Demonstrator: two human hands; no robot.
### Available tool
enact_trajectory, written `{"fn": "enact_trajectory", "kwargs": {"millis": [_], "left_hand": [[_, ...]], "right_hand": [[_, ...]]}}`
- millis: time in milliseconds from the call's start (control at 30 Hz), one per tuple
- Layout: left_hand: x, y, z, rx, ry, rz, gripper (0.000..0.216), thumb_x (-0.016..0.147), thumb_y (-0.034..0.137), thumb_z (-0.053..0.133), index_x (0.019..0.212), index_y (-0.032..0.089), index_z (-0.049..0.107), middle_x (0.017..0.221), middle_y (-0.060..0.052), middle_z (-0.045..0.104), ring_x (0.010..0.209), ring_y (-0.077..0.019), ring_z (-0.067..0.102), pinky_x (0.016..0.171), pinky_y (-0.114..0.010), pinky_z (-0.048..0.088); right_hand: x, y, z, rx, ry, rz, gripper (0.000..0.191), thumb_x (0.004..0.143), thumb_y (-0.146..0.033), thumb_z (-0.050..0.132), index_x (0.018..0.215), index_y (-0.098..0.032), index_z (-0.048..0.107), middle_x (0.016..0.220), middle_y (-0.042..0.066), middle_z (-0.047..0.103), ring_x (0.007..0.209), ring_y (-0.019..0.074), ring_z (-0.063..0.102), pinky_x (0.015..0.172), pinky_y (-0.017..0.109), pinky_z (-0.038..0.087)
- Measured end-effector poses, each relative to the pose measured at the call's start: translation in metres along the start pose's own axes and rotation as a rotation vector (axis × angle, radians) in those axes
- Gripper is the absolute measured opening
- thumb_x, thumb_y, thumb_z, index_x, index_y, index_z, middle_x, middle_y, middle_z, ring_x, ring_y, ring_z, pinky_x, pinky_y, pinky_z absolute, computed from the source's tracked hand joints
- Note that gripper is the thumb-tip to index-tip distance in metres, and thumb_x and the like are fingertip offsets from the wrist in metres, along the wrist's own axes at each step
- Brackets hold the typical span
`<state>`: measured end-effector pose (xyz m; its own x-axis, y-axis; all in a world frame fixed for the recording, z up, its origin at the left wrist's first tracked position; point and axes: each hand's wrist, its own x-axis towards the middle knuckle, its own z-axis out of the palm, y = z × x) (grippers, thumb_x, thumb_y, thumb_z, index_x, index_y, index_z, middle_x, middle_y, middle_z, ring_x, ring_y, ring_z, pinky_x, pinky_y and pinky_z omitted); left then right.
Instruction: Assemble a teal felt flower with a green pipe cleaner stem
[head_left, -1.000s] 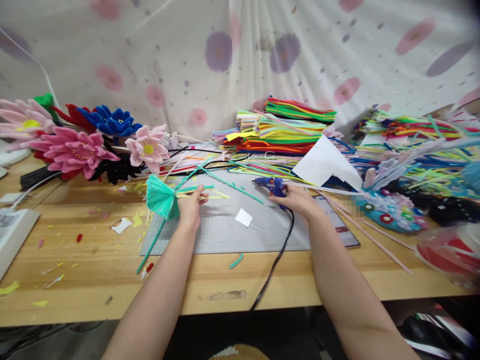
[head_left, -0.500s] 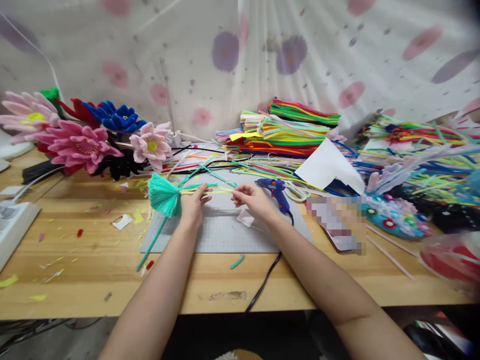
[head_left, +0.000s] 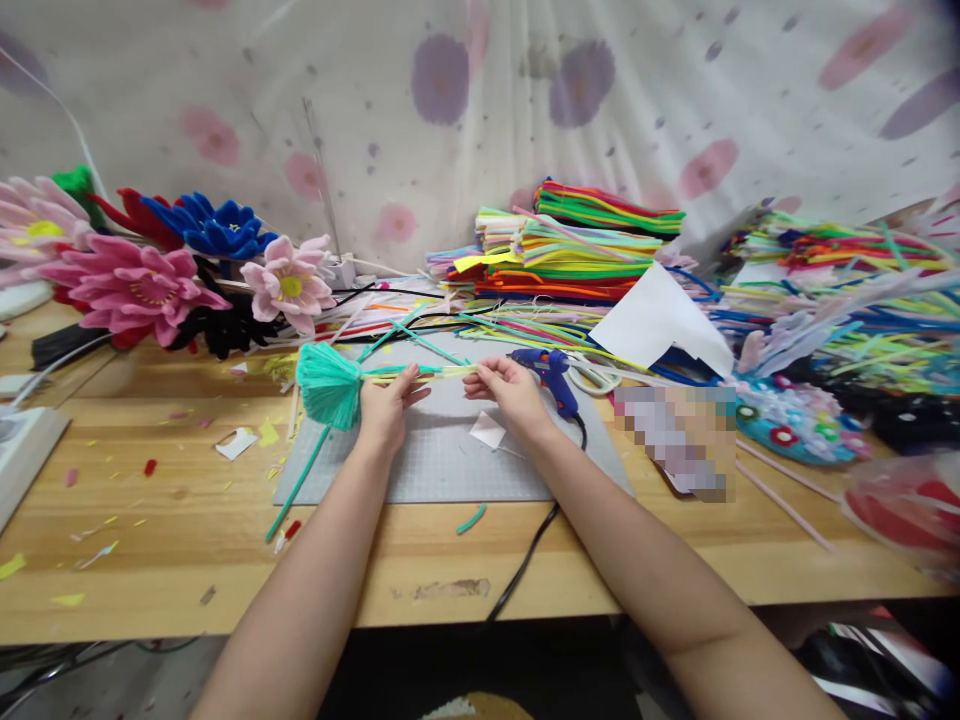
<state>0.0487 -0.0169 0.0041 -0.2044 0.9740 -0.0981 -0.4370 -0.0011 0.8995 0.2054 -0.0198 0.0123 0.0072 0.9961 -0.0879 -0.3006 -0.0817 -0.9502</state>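
Note:
My left hand [head_left: 386, 408] grips a teal fan-shaped pipe-cleaner flower [head_left: 327, 385] by its stem, just right of the fan. The stem of teal and yellow-green strands [head_left: 442, 371] runs level to the right, and my right hand [head_left: 508, 388] pinches its far end. Both hands hover over a grey cutting mat [head_left: 450, 465]. A blue glue gun [head_left: 556, 376] lies on the mat just right of my right hand, with its black cord [head_left: 529, 560] trailing over the table's front edge. A small white paper scrap [head_left: 487, 431] rests under my right wrist.
Finished pink, blue and red pipe-cleaner flowers [head_left: 157, 285] lie at the back left. Stacks of coloured pipe cleaners [head_left: 570, 250] fill the back middle and right, with a white sheet [head_left: 656, 320] and scissors [head_left: 596, 378]. Scraps litter the wooden table [head_left: 187, 520]. A white power strip [head_left: 22, 445] is at the left.
My right hand left the glue gun, moved left and took hold of the stem's right end. My left hand has kept its grip on the teal flower.

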Motion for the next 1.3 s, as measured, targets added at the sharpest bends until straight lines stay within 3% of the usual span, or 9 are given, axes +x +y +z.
{"fn": "enact_trajectory", "kwargs": {"millis": [700,1000,1167,1300], "left_hand": [[-0.0012,-0.0024,0.0041,0.023,0.046,0.095,0.034,0.046,0.030,0.078,0.066,0.011,0.058,0.062,0.000,0.062,0.060,-0.0132,0.062,0.063,-0.031,0.054],[-0.0022,0.0004,0.0048,-0.064,-0.007,0.044,0.032,0.047,0.023,0.078,0.065,0.011,0.055,0.061,0.001,0.062,0.060,-0.0115,0.062,0.067,-0.031,0.054],[-0.0026,0.0025,0.0044,-0.101,-0.013,0.042,0.041,0.047,0.018,0.076,0.075,0.017,0.045,0.061,0.004,0.062,0.063,-0.0132,0.063,0.064,-0.030,0.053],[-0.0038,0.0033,0.0038,-0.074,-0.086,0.051,0.036,0.053,0.019,0.072,0.078,0.019,0.045,0.070,0.001,0.065,0.072,-0.0150,0.065,0.063,-0.027,0.053]], "right_hand": [[-0.0026,-0.0027,0.0007,0.023,0.018,-0.040,0.016,0.071,-0.027,0.065,0.074,-0.016,0.053,0.066,0.002,0.068,0.059,0.0123,0.065,0.066,0.029,0.056],[-0.0022,0.0001,-0.0012,0.082,-0.006,-0.086,0.023,0.066,-0.032,0.069,0.074,-0.017,0.053,0.069,0.002,0.068,0.063,0.0126,0.065,0.071,0.031,0.055],[-0.0030,-0.0017,-0.0010,0.130,-0.030,-0.074,0.022,0.064,-0.030,0.069,0.074,-0.017,0.054,0.070,0.001,0.068,0.064,0.0127,0.065,0.071,0.031,0.055],[-0.0015,-0.0008,-0.0010,0.164,-0.039,-0.050,0.017,0.065,-0.027,0.067,0.072,-0.018,0.053,0.067,0.001,0.068,0.063,0.0125,0.065,0.070,0.030,0.055]]}}
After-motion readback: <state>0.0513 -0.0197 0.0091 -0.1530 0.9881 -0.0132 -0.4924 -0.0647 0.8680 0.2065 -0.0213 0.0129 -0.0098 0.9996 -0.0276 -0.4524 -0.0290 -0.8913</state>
